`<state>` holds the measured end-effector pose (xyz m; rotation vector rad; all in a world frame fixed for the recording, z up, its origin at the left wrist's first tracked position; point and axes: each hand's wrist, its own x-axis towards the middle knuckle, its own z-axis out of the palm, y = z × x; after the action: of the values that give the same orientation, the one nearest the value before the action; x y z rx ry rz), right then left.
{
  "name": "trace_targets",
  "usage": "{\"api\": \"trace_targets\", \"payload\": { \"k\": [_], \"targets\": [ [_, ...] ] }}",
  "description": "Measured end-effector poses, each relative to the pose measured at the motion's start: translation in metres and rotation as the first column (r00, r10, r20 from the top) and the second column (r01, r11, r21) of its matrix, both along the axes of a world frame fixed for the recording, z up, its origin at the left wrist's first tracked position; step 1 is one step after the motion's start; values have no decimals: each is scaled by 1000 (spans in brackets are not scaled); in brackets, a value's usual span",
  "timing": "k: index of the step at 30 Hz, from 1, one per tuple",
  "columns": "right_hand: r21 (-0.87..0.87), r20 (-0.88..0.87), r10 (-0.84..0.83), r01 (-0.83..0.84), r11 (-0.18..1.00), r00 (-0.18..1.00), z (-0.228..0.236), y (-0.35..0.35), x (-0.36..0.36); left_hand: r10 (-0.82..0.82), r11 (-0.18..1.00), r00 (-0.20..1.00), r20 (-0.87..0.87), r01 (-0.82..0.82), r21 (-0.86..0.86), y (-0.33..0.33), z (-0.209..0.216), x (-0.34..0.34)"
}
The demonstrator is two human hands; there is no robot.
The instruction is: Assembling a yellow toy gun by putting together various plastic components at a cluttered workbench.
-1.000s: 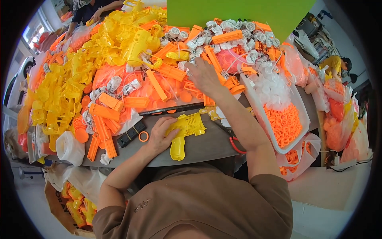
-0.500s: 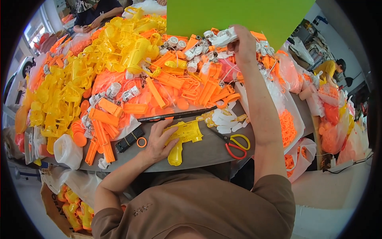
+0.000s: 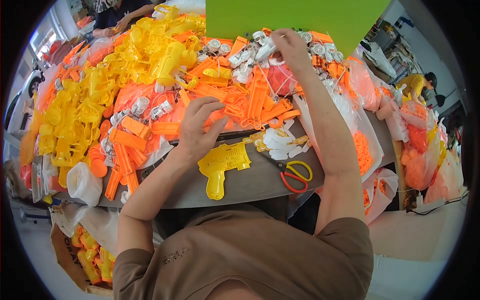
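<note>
A yellow toy-gun half shell lies on the grey table, its grip pointing toward me. Above its upper left side, my left hand hovers with fingers apart and nothing in them. My right hand reaches far forward, its fingers closed on a white plastic part over the pile of white motor units with wires. Part of that grip is hidden by the fingers. Scissors with one red and one yellow handle lie right of the shell, beside small white oval pieces.
Heaped yellow shells fill the left, and orange parts the middle. A green board stands at the back. Bags of orange pieces line the right edge. A box of yellow parts is low at left. Other people sit or stand farther off.
My left hand has lifted off the yellow shell and moved forward, opening. My right hand has shifted slightly left, still with a white part.
</note>
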<state>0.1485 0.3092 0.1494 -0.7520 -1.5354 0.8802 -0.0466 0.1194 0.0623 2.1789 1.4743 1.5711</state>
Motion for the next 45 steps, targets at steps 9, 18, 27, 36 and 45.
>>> {"api": "trace_targets", "payload": {
  "k": [9,18,27,36,45],
  "targets": [
    [-28,-244,248,-263,965,937,10,4,8,5,997,981,195,9,-75,21,19,-9],
    [-180,-95,296,-309,934,950,4,-31,-9,204,893,979,9,-182,-412,68,-35,59],
    [-136,-34,263,-266,955,964,-2,-33,-7,-16,908,840,542,240,-345,78,-48,52],
    [-356,321,359,-240,903,876,-26,-23,-9,-118,799,415,902,579,-162,47,25,5],
    [-206,28,108,-100,973,994,-12,-20,3,-72,779,474,878,576,-248,36,32,-37]
  ]
}}
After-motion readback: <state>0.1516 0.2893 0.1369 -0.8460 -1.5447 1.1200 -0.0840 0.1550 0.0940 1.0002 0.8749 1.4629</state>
